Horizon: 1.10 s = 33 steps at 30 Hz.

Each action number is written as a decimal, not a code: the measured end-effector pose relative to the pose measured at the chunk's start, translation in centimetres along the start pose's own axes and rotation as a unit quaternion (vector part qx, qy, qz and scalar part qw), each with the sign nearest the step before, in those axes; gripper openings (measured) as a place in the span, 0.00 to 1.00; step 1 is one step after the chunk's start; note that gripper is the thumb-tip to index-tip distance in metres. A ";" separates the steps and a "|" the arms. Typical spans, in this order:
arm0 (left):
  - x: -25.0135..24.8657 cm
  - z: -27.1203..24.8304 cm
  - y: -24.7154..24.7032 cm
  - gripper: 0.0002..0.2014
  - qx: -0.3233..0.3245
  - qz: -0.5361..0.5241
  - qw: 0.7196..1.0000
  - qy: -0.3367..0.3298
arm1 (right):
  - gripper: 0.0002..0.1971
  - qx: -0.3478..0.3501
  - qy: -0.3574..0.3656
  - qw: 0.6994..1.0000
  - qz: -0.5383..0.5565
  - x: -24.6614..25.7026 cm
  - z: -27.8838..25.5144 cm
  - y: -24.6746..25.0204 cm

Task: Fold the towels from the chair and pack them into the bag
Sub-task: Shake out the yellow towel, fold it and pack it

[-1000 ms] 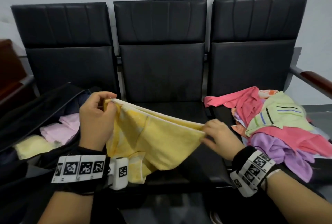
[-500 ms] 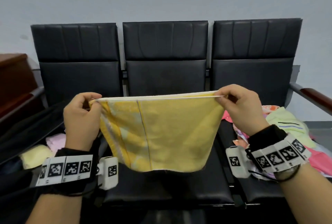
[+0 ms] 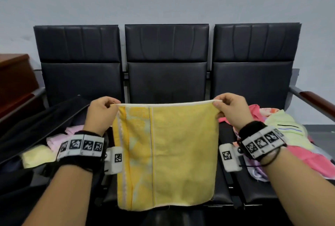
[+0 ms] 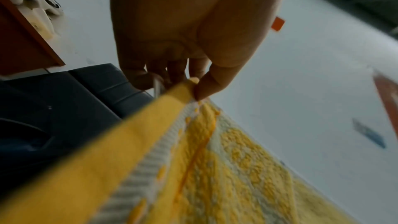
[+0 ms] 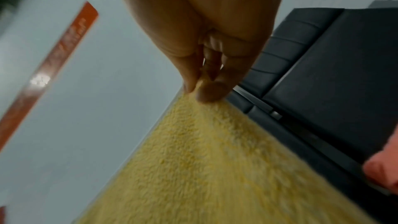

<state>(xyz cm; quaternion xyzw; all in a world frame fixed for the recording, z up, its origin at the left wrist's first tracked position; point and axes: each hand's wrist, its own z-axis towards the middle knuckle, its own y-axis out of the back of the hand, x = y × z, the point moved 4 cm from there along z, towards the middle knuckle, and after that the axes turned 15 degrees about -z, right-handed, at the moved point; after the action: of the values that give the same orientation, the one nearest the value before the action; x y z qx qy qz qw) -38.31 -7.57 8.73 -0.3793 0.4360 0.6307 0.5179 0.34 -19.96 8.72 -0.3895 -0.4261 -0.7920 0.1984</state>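
Observation:
A yellow towel (image 3: 168,155) hangs flat in front of the middle seat, stretched by its top edge. My left hand (image 3: 103,111) pinches the top left corner, and the left wrist view shows thumb and fingers (image 4: 200,89) closed on the yellow towel (image 4: 193,168). My right hand (image 3: 230,110) pinches the top right corner; the right wrist view shows its fingertips (image 5: 206,93) clamped on the towel (image 5: 226,168). A black bag (image 3: 36,122) lies open on the left seat with folded pink and pale yellow towels (image 3: 54,146) inside. Loose towels (image 3: 297,140) are piled on the right seat.
Three black chairs (image 3: 166,79) stand in a row against a grey wall. A wooden armrest (image 3: 315,99) juts out at the right, and brown wooden furniture (image 3: 14,79) stands at the far left. The middle seat lies behind the hanging towel.
Both hands raised the crumpled towel and pulled its top edge taut; it now hangs full length. The view has tilted upward.

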 end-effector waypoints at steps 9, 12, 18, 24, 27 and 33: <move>-2.6 1.4 1.4 0.08 -0.028 -0.021 0.984 -0.177 | 0.07 -0.092 0.114 0.988 0.056 2.1 0.3 2.4; -0.4 -0.7 1.5 0.10 -0.011 -0.020 0.984 -0.176 | 0.12 -0.050 0.124 0.989 0.061 0.2 -2.2 1.6; 8.2 -4.8 0.4 0.14 0.134 0.057 0.989 0.007 | 0.12 0.122 0.025 0.992 -0.003 -8.2 -7.2 -2.9; 14.1 -8.4 -0.3 0.13 0.324 0.111 0.924 0.170 | 0.08 0.231 -0.062 0.971 -0.024 -13.4 -10.4 -5.0; 15.3 -8.8 -0.2 0.09 0.326 0.108 0.918 0.198 | 0.06 0.243 -0.079 0.967 -0.019 -14.5 -10.8 -5.4; 17.2 -8.7 -0.9 0.08 0.257 0.093 0.936 0.220 | 0.04 0.177 -0.122 0.976 -0.034 -16.1 -10.1 -7.3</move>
<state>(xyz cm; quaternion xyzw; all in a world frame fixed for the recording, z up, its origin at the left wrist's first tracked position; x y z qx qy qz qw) -40.20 -10.17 -10.36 -0.3206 0.7197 0.4428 0.4279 1.05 -24.52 -11.16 -0.4272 -0.5938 -0.6565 0.1841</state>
